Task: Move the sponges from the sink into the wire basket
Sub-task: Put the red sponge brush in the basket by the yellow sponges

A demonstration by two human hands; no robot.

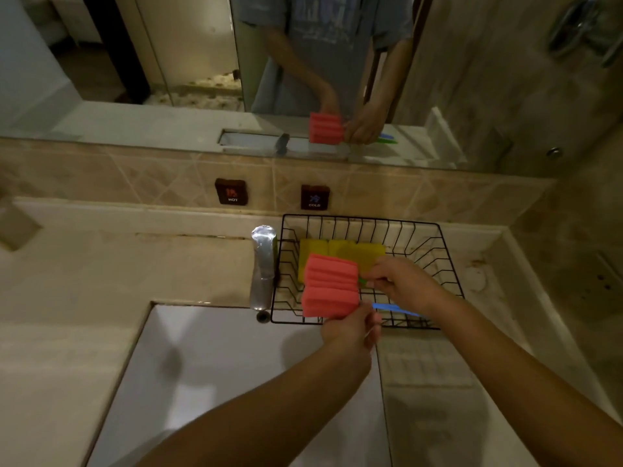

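Observation:
Two pink ribbed sponges are held together over the left part of the black wire basket [448,264]. My right hand [401,284] grips the upper pink sponge [332,269] by a short green handle. The lower pink sponge [328,301] is in my left hand [350,330], and a blue handle [396,310] sticks out to the right of that hand. Yellow sponges [344,252] lie inside the basket behind the pink ones. The white sink [219,365] at the lower left shows no sponge in its visible part.
A chrome faucet [263,264] stands just left of the basket, at the sink's back edge. Dark HOT [232,191] and COLD [315,197] knobs sit on the tiled wall. Above them a mirror [168,62] reflects my hands. Beige counter surrounds the sink.

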